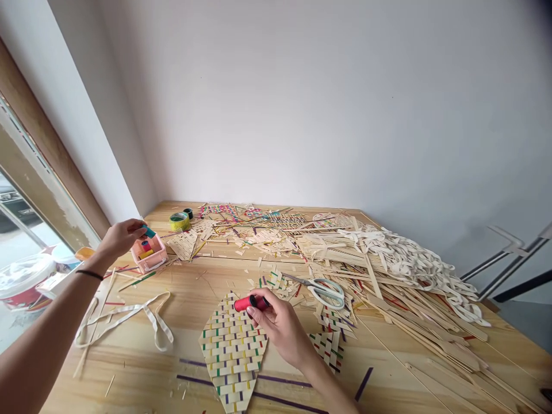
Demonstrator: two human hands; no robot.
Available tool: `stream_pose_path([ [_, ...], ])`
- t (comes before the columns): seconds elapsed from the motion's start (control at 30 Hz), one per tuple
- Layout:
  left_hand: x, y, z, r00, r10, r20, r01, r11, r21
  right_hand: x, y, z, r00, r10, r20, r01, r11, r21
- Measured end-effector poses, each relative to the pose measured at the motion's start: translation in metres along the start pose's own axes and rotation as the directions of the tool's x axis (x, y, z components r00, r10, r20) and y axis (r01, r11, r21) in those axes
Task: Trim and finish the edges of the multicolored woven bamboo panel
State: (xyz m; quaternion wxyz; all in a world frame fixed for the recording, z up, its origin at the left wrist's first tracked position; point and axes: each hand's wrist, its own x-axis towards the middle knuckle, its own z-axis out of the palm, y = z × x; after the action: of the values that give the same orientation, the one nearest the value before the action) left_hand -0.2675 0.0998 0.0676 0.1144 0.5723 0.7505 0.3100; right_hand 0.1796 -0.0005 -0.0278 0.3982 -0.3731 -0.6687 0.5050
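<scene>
My right hand (282, 328) is closed around a red thread spool (245, 302), holding it just above a leaf-shaped woven bamboo piece (233, 351) with coloured flecks. My left hand (123, 236) reaches out to the left and pinches a small teal object (149, 232) over a pink plastic box (150, 254) that holds small coloured items. A black band circles my left wrist.
White-handled scissors (323, 289) lie right of the woven piece. Rolls of tape (179, 221) stand at the back left. Piles of bamboo strips (388, 276) and white ribbon cover the right side of the wooden table (142, 368). Loose white loops (125, 316) lie at the left. A window is at far left.
</scene>
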Motion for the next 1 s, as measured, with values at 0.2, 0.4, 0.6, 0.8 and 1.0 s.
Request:
stream_pose_path([
  [0.2, 0.003, -0.009, 0.012, 0.998, 0.01, 0.062, -0.02, 0.985, 0.169, 0.0, -0.003, -0.002, 1.0, 0.001, 0.002, -0.001, 1.0, -0.018],
  [0.4, 0.011, -0.018, 0.006, 0.992, 0.017, 0.126, -0.056, 0.948, 0.313, 0.0, -0.002, -0.004, 1.0, 0.004, 0.005, -0.004, 0.999, -0.035],
  [0.6, 0.013, -0.023, 0.013, 0.988, 0.022, 0.152, -0.087, 0.896, 0.435, 0.0, -0.002, -0.003, 1.0, 0.009, -0.004, -0.009, 1.0, -0.025],
  [0.8, 0.009, -0.023, 0.025, 0.985, 0.019, 0.174, -0.098, 0.886, 0.453, 0.001, -0.004, -0.003, 1.0, 0.01, -0.004, -0.01, 0.999, -0.042],
  [1.0, 0.006, -0.02, 0.027, 0.99, 0.015, 0.142, -0.061, 0.943, 0.327, 0.001, -0.003, -0.003, 1.0, 0.021, 0.0, -0.021, 0.999, -0.034],
])
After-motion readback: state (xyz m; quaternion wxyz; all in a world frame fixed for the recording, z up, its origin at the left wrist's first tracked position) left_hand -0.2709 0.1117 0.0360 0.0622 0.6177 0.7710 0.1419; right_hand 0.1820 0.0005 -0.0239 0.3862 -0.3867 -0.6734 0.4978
